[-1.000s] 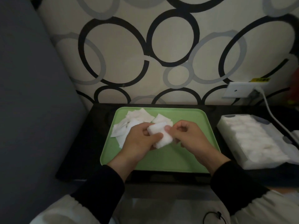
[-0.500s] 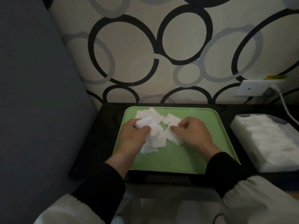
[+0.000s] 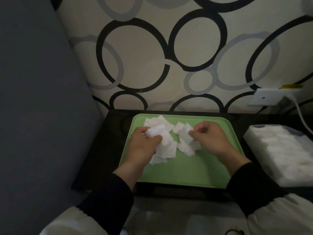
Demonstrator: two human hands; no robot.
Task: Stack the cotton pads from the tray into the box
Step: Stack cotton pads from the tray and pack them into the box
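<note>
A green tray [image 3: 184, 172] lies on a dark table, with several loose white cotton pads [image 3: 166, 150] scattered over its far half. My left hand [image 3: 142, 146] grips a small stack of pads [image 3: 155, 132] between thumb and fingers above the tray's left side. A single pad [image 3: 186, 133] is lifted off the pile, pinched by my right hand [image 3: 211, 141]. The box [image 3: 281, 150], pale and filled with rows of white pads, stands to the right of the tray.
A wall with black and grey ring patterns rises right behind the table. A white socket [image 3: 269, 97] with a white cable [image 3: 303, 116] sits at the back right. A dark grey upholstered surface [image 3: 39, 116] fills the left side.
Both hands went from the tray's middle to the pile at its far part. My left hand kept its stack and my right hand picked a pad off the pile.
</note>
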